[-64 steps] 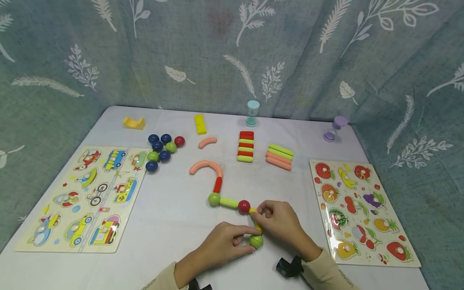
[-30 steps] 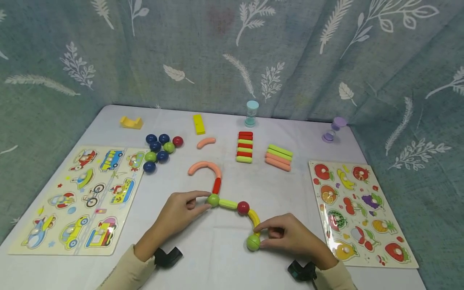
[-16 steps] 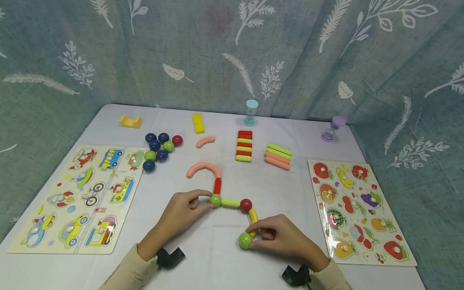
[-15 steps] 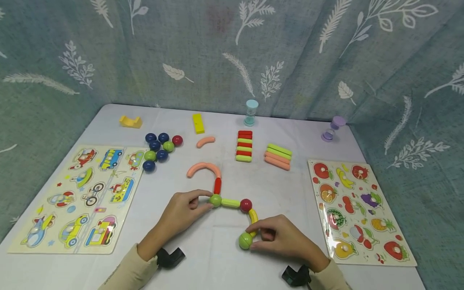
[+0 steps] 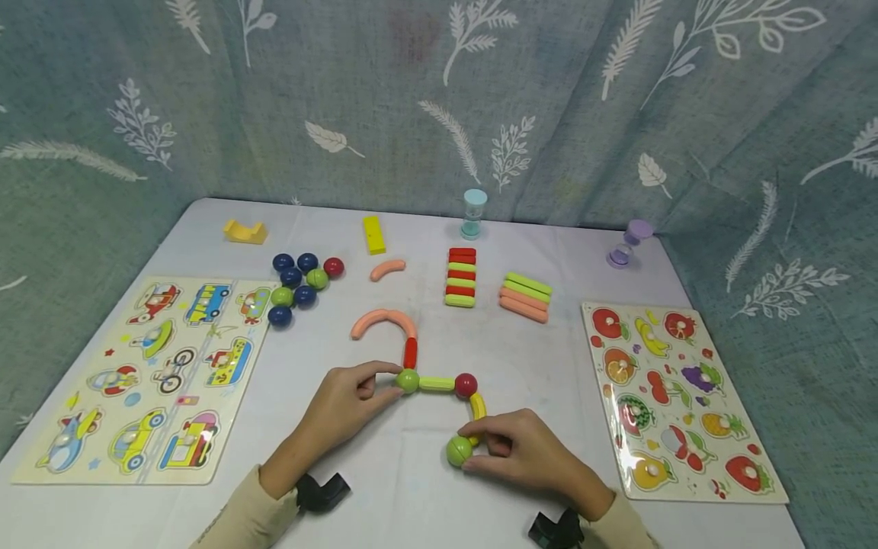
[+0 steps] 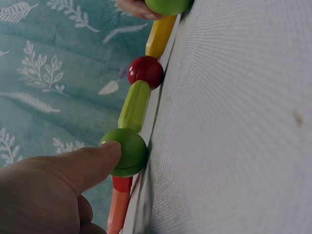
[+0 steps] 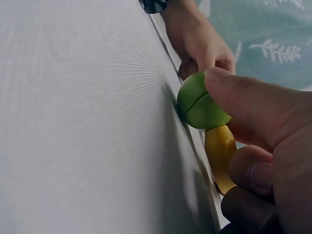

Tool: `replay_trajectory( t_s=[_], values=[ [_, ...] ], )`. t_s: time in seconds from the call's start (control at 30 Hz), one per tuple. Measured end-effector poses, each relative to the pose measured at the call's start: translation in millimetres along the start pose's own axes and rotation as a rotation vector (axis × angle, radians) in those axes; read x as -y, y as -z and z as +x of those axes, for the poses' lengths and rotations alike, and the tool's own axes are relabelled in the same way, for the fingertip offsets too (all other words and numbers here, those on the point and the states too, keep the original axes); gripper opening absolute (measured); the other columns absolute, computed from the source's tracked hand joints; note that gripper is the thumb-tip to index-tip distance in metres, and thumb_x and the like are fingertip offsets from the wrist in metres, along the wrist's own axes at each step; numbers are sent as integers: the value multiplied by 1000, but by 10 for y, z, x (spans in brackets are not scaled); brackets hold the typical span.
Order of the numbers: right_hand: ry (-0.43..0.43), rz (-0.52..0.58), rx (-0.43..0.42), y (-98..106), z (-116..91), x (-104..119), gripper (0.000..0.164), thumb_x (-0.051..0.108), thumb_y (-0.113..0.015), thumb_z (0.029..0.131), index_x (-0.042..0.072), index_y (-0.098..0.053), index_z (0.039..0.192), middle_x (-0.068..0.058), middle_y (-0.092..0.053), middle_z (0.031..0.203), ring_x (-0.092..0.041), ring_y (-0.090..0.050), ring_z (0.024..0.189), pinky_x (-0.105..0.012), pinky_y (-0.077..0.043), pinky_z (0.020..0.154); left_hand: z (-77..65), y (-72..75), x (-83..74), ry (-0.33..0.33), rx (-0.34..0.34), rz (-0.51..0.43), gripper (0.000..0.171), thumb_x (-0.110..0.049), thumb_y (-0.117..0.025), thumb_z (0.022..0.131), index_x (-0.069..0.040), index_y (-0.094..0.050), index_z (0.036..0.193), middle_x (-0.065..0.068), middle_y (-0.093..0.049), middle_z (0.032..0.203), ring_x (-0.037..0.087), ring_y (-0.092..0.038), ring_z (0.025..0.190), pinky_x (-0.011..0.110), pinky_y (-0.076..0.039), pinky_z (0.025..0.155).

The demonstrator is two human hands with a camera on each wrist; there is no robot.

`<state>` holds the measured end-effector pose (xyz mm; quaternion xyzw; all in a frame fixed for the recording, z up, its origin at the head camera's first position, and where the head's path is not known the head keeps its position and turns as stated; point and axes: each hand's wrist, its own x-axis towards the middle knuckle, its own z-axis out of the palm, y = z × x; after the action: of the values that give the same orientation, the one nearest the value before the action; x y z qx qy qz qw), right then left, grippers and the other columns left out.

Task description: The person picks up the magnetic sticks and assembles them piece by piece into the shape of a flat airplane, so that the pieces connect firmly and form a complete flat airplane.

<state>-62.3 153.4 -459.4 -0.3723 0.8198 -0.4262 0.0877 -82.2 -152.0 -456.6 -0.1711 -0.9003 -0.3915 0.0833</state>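
Observation:
A joined chain of toy pieces lies on the table. Its curved pink sticks point(image 5: 384, 315) lead into a red stick point(image 5: 410, 353), a green ball point(image 5: 408, 380), a ridged light-green stick point(image 5: 437, 383), a red ball point(image 5: 466, 385), a curved yellow stick point(image 5: 478, 407) and an end green ball point(image 5: 457, 451). My left hand point(image 5: 346, 404) pinches the middle green ball; in the left wrist view, the thumb presses on that green ball point(image 6: 130, 153). Between thumb and finger, my right hand point(image 5: 524, 450) holds the end green ball, with the yellow stick below this ball point(image 7: 197, 100) in the right wrist view.
Puzzle boards flank the hands: vehicles point(image 5: 147, 381) left, fruits point(image 5: 679, 404) right. Farther back are several blue, green and red balls point(image 5: 305, 296), a short pink stick point(image 5: 388, 268), stick rows point(image 5: 461, 278), a yellow block point(image 5: 373, 235), a yellow cradle piece point(image 5: 245, 232) and sand timers point(image 5: 473, 213).
The left hand has moved from the end green ball up to the middle one. My right hand has shifted from the yellow stick to the end ball, which has swung left.

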Motion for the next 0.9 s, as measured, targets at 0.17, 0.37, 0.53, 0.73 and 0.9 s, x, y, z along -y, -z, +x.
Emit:
replay_trajectory(
  t_s=[0.17,0.37,0.53,0.73,0.9],
  values=[
    [-11,-11,1,0,5,16,30,41,-73,79,31,-66,106,15,-36,55,3,-34,50,-17,-30,46,-6,-4,8,-6,-4,4,26,-40,-72,80,-31,-67,104,-13,-28,53,2,-25,48,21,-25,46],
    [-13,-25,0,26,4,46,29,40,-74,79,31,-66,105,13,-38,54,2,-34,49,-17,-30,46,-2,2,-2,-3,-7,10,26,-40,-71,81,-30,-67,104,-13,-28,52,2,-25,47,22,-26,45],
    [26,-12,-4,42,4,50,28,38,-73,80,26,-67,104,10,-39,54,2,-34,50,-17,-31,46,-1,2,-2,10,-4,20,25,-42,-71,81,-31,-67,103,-13,-29,52,2,-26,47,22,-26,46],
    [0,5,16,78,-15,44,26,38,-73,80,29,-67,104,12,-39,55,1,-36,50,-17,-32,48,-5,-7,9,1,-6,12,25,-39,-72,81,-30,-67,104,-12,-28,52,3,-25,47,22,-26,45],
    [-89,18,78,161,-41,31,26,38,-72,81,32,-66,104,12,-41,57,-1,-39,51,-19,-35,48,-7,-13,21,1,-5,4,26,-39,-72,81,-30,-67,104,-12,-28,52,3,-25,47,22,-25,46]
  ],
)
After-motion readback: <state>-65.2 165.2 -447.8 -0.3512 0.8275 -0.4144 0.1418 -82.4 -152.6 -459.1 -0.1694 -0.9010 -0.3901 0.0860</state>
